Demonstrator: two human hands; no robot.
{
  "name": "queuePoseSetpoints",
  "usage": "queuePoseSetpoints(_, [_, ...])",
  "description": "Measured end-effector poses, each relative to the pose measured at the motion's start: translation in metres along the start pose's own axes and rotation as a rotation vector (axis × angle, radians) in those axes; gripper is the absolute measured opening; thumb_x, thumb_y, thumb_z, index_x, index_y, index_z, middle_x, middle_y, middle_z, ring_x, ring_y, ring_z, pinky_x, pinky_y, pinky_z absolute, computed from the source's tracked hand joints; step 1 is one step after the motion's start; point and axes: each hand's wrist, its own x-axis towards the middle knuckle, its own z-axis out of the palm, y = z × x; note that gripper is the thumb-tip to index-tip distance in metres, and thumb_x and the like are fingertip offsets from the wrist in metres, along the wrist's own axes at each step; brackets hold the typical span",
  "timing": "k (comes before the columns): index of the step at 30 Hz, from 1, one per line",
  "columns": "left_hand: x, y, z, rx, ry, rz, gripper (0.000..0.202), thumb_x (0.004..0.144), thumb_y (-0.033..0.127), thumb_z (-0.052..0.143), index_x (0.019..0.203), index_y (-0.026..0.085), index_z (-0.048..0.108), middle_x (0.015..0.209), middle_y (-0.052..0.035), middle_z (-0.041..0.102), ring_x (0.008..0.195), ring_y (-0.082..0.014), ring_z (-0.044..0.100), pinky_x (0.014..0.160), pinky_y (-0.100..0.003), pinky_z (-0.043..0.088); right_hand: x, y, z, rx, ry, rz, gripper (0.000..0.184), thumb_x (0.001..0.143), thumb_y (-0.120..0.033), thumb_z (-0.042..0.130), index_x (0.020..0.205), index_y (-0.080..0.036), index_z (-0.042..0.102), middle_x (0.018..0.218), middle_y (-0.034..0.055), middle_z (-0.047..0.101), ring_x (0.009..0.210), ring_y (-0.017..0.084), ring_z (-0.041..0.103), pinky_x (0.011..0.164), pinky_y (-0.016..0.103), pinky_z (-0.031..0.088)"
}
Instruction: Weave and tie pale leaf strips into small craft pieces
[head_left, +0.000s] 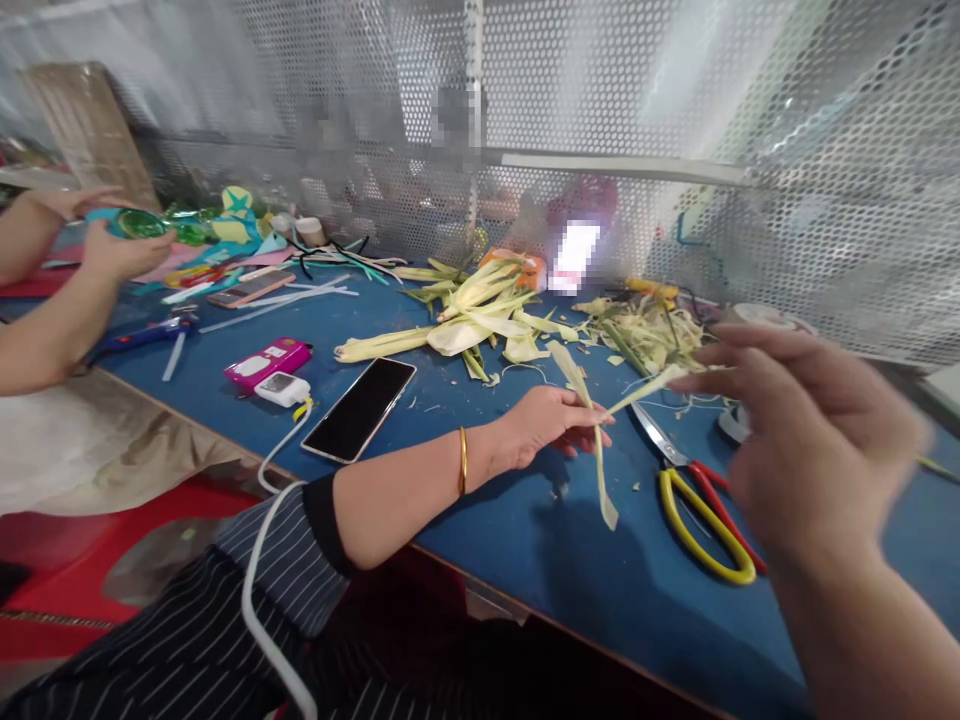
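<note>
My left hand (551, 425) rests low over the blue table (480, 470) and pinches a pale green leaf strip (592, 440) whose long end hangs down toward the table. My right hand (810, 440) is raised close to the camera, blurred, with fingers pinched on the upper end of a thin strip (649, 388) that joins the one in my left hand. Yellow and red handled scissors (694, 495) lie on the table just below my right hand.
A heap of green leaves (469, 310) and leaf scraps (649, 330) lies behind my hands. A black phone (360, 408), a pink device (268, 362) and a white charger (281, 388) lie left. Another person's hands (112, 245) hold a green object at far left. A perforated metal screen (675, 120) backs the table.
</note>
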Motion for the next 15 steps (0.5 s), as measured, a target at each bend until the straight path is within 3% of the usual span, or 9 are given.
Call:
queuePoseSetpoints(2, [0.003,0.002,-0.002,-0.056,0.082,0.026,0.013,0.081,0.025,0.068,0.084,0.013,0.072,0.076,-0.0073,0.071,0.060,-0.0099,0.060,0.053,-0.023,0.040,0.004,0.014,0.003,-0.015,-0.009,0.125,0.026,0.089,-0.032,0.062,0.070,-0.016,0.069,0.062,0.0009,0.064,0.059,0.013,0.061,0.067,0.030,0.049])
queuePoseSetpoints(4, [0.004,0.004,-0.002,-0.108,0.138,0.041,0.013,0.082,0.024,0.067,0.087,0.013,0.072,0.078,-0.0080,0.071,0.060,-0.0095,0.061,0.053,-0.023,0.039,0.005,0.032,0.007,0.015,-0.039,0.340,0.042,0.085,-0.042,0.064,0.052,-0.017,0.059,0.050,-0.0007,0.057,0.051,0.011,0.054,0.060,0.029,0.045])
queuePoseSetpoints(7, [0.002,0.005,0.000,-0.125,0.125,0.036,0.015,0.085,0.024,0.063,0.087,0.012,0.073,0.079,-0.0091,0.072,0.058,-0.0095,0.061,0.052,-0.023,0.038,0.001,0.053,0.011,0.157,-0.153,0.655,0.038,0.066,-0.051,0.079,0.068,-0.015,0.069,0.056,-0.0027,0.057,0.049,0.010,0.051,0.051,0.025,0.041])
queuePoseSetpoints(10, [-0.001,0.006,0.004,-0.081,0.040,-0.011,0.019,0.087,0.027,0.061,0.081,0.011,0.071,0.075,-0.0088,0.071,0.054,-0.0101,0.061,0.051,-0.024,0.038,-0.008,0.059,0.016,0.323,-0.322,0.852,0.049,0.055,-0.053,0.086,0.080,-0.013,0.073,0.057,-0.0043,0.056,0.046,0.007,0.046,0.047,0.022,0.040])
queuePoseSetpoints(12, [-0.003,0.005,0.005,-0.030,-0.004,-0.025,0.020,0.087,0.027,0.062,0.076,0.012,0.069,0.071,-0.0074,0.070,0.053,-0.0101,0.060,0.050,-0.024,0.037,-0.012,0.058,0.018,0.404,-0.355,0.889,0.047,0.053,-0.051,0.088,0.076,-0.013,0.073,0.053,-0.0046,0.055,0.045,0.006,0.044,0.047,0.022,0.041])
queuePoseSetpoints(15, [-0.004,0.004,0.005,0.050,-0.013,-0.013,0.017,0.084,0.024,0.065,0.072,0.012,0.068,0.065,-0.0048,0.068,0.053,-0.0097,0.060,0.048,-0.022,0.036,-0.016,0.056,0.020,0.407,-0.287,0.825,0.042,0.051,-0.048,0.089,0.068,-0.013,0.071,0.051,-0.0036,0.055,0.046,0.007,0.047,0.046,0.021,0.040])
